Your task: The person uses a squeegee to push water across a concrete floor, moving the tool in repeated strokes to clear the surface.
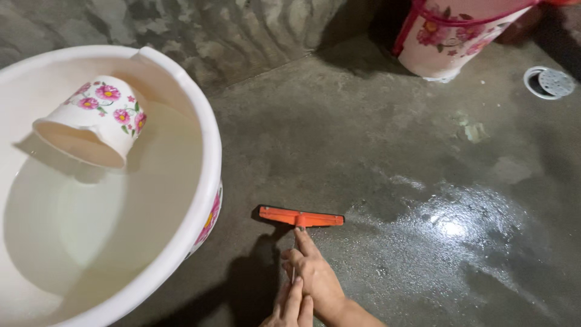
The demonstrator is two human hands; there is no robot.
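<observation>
An orange squeegee head (301,217) rests flat on the wet concrete floor (375,139), its thin handle running back towards me. My right hand (315,278) grips that handle just behind the head, index finger stretched along it. My left hand (292,307) holds the handle lower down, right beneath the right hand, and is partly cut off by the bottom edge.
A large white tub (209,151) with pink flower print fills the left side; a small flowered mug (97,121) floats tilted in its water. A flowered bucket (448,36) stands at the far wall. A round floor drain (548,82) lies far right. Water glistens at right.
</observation>
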